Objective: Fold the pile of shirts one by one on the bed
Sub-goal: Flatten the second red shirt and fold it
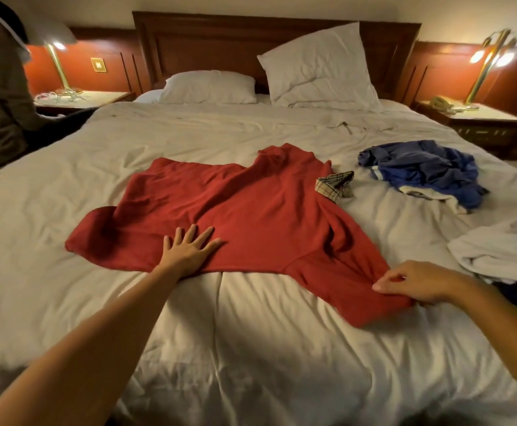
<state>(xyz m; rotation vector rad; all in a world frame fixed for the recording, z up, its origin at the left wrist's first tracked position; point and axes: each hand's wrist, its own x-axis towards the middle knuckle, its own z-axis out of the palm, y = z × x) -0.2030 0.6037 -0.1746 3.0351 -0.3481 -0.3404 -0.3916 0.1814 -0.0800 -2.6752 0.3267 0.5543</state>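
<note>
red shirt (251,216) spread on bed (251,348), collar toward right, still wrinkled. left hand (189,250) flat, fingers spread, pressing near edge. right hand (411,282) pinching sleeve at lower right. risk: pulling sleeve while body creased locks wrinkles into fold; weak press lets cloth slide on sheet. blue shirt (423,170) and white shirt (497,250) crumpled at right, waiting.

Dim, warm — bedside lamps (494,55) glare; edges bowed, corners soft, shadowy.
</note>
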